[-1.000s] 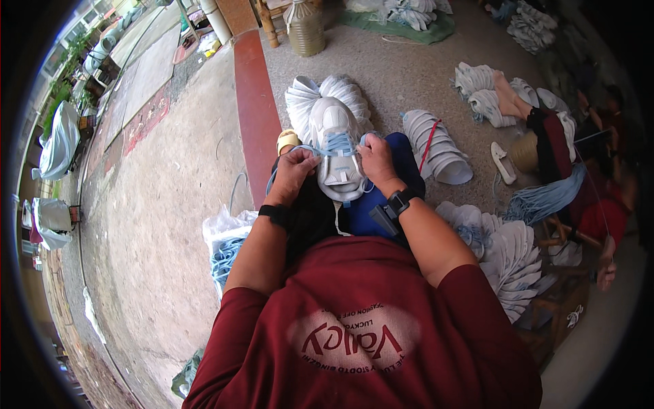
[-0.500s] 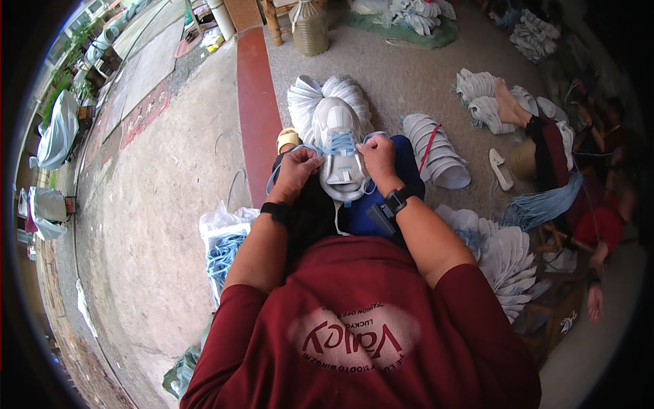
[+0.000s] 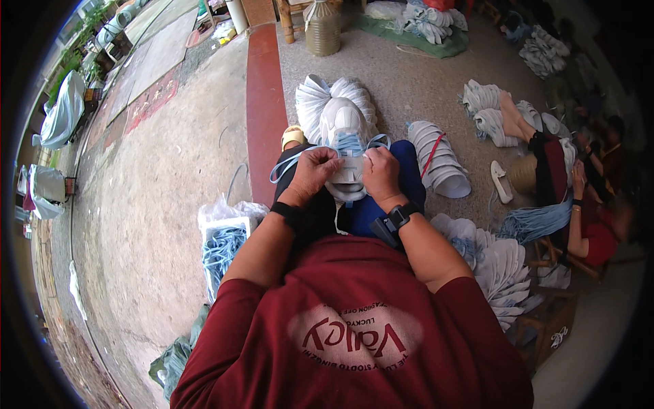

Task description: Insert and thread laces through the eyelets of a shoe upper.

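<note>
Above the seated person's lap [image 3: 409,170], a white-and-grey sneaker [image 3: 343,119] sits toe-forward between the bare left hand [image 3: 314,174] and the bare right hand [image 3: 383,173], both pinched on its flat pale-blue lace [image 3: 349,144]; fanned white shoe pieces [image 3: 312,100] lie beyond.

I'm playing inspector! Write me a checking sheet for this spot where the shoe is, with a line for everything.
Surface: grey floor with a dark-red stripe; the work is at the person's knees.
Job's things: pale shoe; blue lace across it, looping out on both sides.
Clutter: nested white pieces with a red strip, fanned white pieces, heap of blue laces.
Grips: left grip and right grip at the shoe's two sides; exact pinch unclear.
Cables: nothing clearly seen.
Surroundings: big jug ahead; another person at right.
</note>
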`<state>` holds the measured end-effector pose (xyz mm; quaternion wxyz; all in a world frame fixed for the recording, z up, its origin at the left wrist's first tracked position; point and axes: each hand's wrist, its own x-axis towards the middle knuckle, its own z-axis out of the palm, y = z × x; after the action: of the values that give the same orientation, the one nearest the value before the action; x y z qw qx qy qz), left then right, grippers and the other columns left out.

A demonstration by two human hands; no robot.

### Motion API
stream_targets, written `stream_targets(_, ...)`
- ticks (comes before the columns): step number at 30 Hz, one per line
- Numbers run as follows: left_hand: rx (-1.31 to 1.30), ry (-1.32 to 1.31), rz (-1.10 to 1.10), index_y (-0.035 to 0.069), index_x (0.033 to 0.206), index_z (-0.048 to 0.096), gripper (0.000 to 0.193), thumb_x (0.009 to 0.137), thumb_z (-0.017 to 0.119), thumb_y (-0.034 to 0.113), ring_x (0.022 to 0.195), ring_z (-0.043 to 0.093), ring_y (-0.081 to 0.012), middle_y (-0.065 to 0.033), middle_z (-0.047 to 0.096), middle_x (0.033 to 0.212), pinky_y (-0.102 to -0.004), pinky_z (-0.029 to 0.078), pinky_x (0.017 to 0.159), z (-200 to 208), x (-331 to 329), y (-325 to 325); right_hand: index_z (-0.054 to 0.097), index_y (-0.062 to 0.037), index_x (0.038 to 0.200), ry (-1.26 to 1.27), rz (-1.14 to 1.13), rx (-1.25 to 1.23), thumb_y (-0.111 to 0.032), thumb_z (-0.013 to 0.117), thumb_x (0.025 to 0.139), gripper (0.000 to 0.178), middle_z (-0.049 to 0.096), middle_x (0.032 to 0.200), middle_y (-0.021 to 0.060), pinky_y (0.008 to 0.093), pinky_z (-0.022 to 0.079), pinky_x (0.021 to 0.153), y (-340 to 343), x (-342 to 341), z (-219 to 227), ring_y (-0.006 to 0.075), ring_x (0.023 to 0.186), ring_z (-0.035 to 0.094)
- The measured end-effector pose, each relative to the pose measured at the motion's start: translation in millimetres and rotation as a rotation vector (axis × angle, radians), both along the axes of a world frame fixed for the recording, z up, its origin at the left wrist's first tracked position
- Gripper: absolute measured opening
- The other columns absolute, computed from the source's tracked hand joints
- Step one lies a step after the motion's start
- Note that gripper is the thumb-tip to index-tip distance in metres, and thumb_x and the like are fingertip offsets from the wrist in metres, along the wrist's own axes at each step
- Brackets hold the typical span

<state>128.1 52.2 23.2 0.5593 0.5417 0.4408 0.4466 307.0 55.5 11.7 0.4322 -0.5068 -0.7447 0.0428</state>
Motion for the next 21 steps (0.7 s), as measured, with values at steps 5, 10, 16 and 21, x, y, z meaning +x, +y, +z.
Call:
stream_targets(5, -0.145, -0.049, 0.110, 0.003, 0.075, 0.059, 0.011, 0.081, 0.065, 0.011, 0.059, 0.045, -0.0038, 0.0049, 0.054, 0.067, -0.0188, 0.038, 0.054, -4.4, -8.4, 2.5, 0.056, -0.0047, 0.074, -0.269, 0.169, -0.028, -0.005, 0.054, 0.070, 0.004, 0.054, 0.070, 0.0151, 0.0408, 0.048, 0.059, 5.9, 7.4, 19.9, 0.0325, 0.066, 0.057)
stream_targets(10, -0.143, -0.120, 0.068, 0.003, 0.075, 0.060, 0.012, 0.081, 0.065, 0.012, 0.057, 0.044, -0.0034, 0.0050, 0.053, 0.065, -0.0186, 0.036, 0.052, -11.4, -11.4, 6.9, 0.057, -0.0054, 0.073, -0.529, 0.174, -0.088, -0.007, 0.055, 0.070, 0.003, 0.053, 0.069, 0.0150, 0.0406, 0.048, 0.057, 9.3, 5.7, 32.9, 0.0312, 0.064, 0.057)
stream_targets(16, -0.157, -0.211, 0.050, 0.006, 0.073, 0.056, 0.014, 0.083, 0.063, 0.013, 0.051, 0.041, -0.0051, 0.0041, 0.050, 0.061, -0.0197, 0.033, 0.048, -13.8, -13.7, 7.4, 0.056, -0.0059, 0.071, -0.686, 0.252, 0.111, -0.007, 0.055, 0.069, 0.002, 0.052, 0.068, 0.0146, 0.0386, 0.047, 0.054, 23.0, 0.4, 37.1, 0.0304, 0.061, 0.056)
stream_targets(21, -0.175, -0.262, 0.132, 0.005, 0.075, 0.056, 0.013, 0.084, 0.062, 0.013, 0.049, 0.041, -0.0064, 0.0030, 0.050, 0.061, -0.0195, 0.033, 0.046, -19.2, -17.2, 8.7, 0.048, -0.0051, 0.061, -0.464, 0.797, 0.085, -0.006, 0.054, 0.069, 0.010, 0.046, 0.064, 0.0126, 0.0383, 0.044, 0.055, -10.4, -27.3, 56.4, 0.0290, 0.061, 0.054)
